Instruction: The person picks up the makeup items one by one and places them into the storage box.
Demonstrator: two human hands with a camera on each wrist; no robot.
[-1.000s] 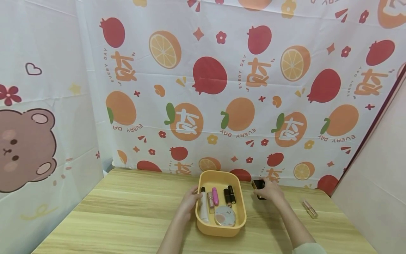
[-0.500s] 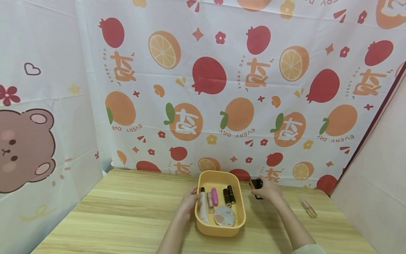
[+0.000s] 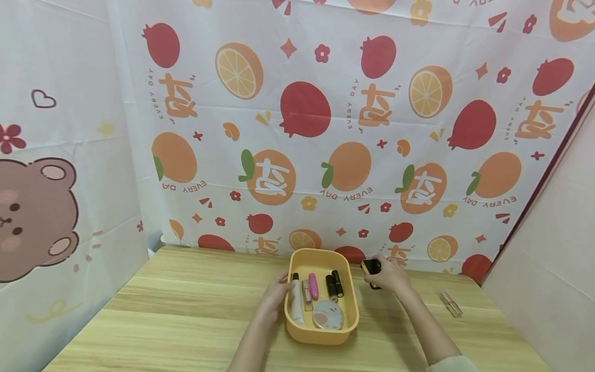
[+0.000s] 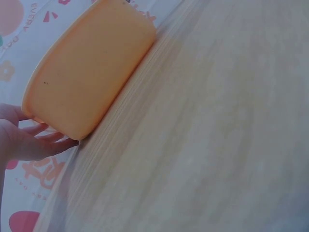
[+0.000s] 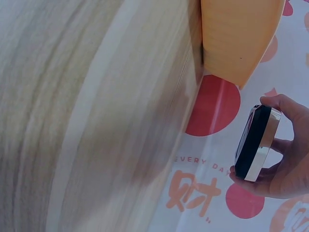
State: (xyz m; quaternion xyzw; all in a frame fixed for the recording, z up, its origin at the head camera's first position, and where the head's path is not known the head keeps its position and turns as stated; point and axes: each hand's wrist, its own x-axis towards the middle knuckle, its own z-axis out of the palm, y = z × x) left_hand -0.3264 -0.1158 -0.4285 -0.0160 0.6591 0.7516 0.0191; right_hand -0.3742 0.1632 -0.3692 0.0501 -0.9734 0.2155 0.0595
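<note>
In the head view my left hand (image 3: 275,295) grips the left side of a yellow plastic bin (image 3: 319,338), thumb at the rim and fingers along the outer wall. My right hand (image 3: 389,276) holds a square black compact (image 3: 372,267) with a shiny gold side, just right of the bin. The right wrist view shows thumb and fingers on opposite edges of the compact (image 5: 258,145), raised off the table. Inside the bin lie a white tube (image 3: 297,305) with a black cap, a clear-pink lip gloss (image 3: 307,294), a bright pink tube (image 3: 313,287), two black lipsticks (image 3: 331,287) and a round patterned compact (image 3: 328,315).
Another lip gloss (image 3: 451,304) lies on the wooden table (image 3: 186,310) to the right, beyond my right forearm. A fruit-print cloth (image 3: 307,108) hangs right behind the table's back edge, and a bear-print cloth (image 3: 42,217) hangs on the left.
My right hand has shifted slightly left toward the bin with the black compact. The left hand keeps its grip on the bin, and the bin's contents look the same.
</note>
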